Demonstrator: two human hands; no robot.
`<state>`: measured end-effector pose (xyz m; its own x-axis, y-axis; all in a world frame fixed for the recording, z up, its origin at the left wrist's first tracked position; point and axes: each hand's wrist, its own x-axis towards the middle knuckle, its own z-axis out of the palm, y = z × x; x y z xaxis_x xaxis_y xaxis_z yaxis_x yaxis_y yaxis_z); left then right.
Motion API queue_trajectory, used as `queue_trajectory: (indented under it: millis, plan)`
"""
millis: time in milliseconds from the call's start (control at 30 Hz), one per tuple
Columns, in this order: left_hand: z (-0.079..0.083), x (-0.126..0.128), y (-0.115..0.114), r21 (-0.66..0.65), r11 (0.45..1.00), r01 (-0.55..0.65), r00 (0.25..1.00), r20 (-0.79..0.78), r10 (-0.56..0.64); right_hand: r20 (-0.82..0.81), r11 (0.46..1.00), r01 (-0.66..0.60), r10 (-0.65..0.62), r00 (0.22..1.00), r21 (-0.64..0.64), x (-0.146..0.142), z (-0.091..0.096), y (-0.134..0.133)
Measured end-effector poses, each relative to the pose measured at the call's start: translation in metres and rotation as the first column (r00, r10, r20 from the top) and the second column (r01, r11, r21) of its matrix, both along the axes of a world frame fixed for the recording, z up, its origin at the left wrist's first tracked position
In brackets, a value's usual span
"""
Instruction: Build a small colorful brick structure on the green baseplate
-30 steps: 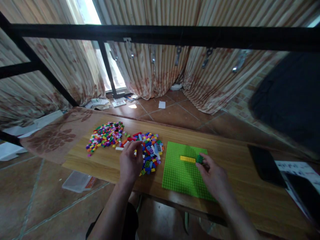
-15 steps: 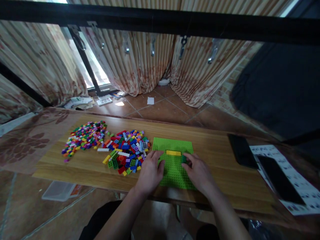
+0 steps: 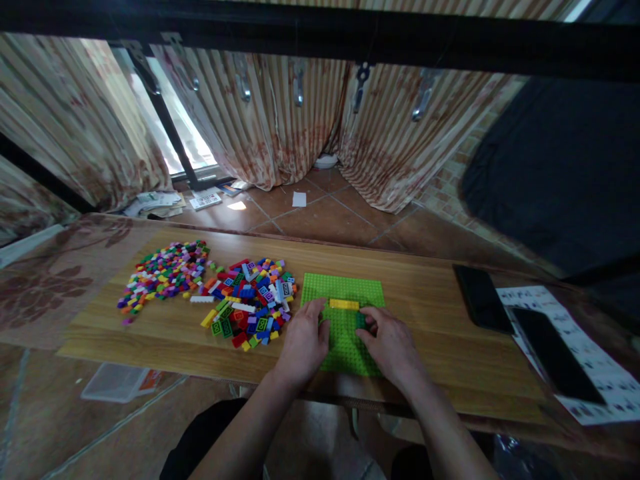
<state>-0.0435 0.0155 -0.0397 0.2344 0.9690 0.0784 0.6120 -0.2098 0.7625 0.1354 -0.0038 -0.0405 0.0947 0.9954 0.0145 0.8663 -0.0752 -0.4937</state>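
Observation:
A light green studded baseplate (image 3: 345, 285) lies on the wooden table. Across its upper middle sits a long yellow brick (image 3: 344, 304). Between the thumb and fingers of my right hand (image 3: 393, 340) is a dark green brick (image 3: 361, 321), low against the plate just below the yellow brick's right end. My left hand (image 3: 304, 343) rests over the plate's left edge, thumb and fingers apart, with nothing visible in it. Its fingertips are close to the yellow brick's left end.
Left of the plate lies a pile of mixed bricks (image 3: 250, 300), and farther left a heap of small pieces (image 3: 167, 273). At the right are a black phone (image 3: 483, 299), a printed sheet (image 3: 537, 300) and a second dark device (image 3: 557, 357). A clear plastic box (image 3: 113, 382) sits below the table.
My right hand has shifted slightly left with the dark green brick, which now sits closer under the yellow brick's right end. The left hand is nearly still; the whole view has shifted a little.

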Motion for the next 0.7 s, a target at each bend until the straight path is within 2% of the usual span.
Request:
queue_trajectory:
  millis: [100,233,367,700]
  plan:
    - [0.0,0.0,0.001,-0.008,1.0,-0.014,1.0,0.027,0.015,-0.036,0.999,-0.027,0.028,0.999,0.026,-0.006,0.001,0.0]
    - [-0.001,0.0,0.002,-0.021,0.999,-0.031,0.998,0.059,0.032,-0.097,0.987,-0.13,0.139,0.986,0.09,-0.022,0.0,0.001]
    - [-0.003,0.0,0.003,-0.041,0.999,-0.031,0.997,0.064,0.033,-0.084,0.974,-0.194,0.204,0.975,0.113,-0.037,-0.002,0.006]
    - [0.0,0.002,0.002,-0.05,0.998,-0.031,0.998,0.056,0.034,-0.032,0.991,-0.108,0.111,0.993,0.081,-0.036,-0.002,-0.001]
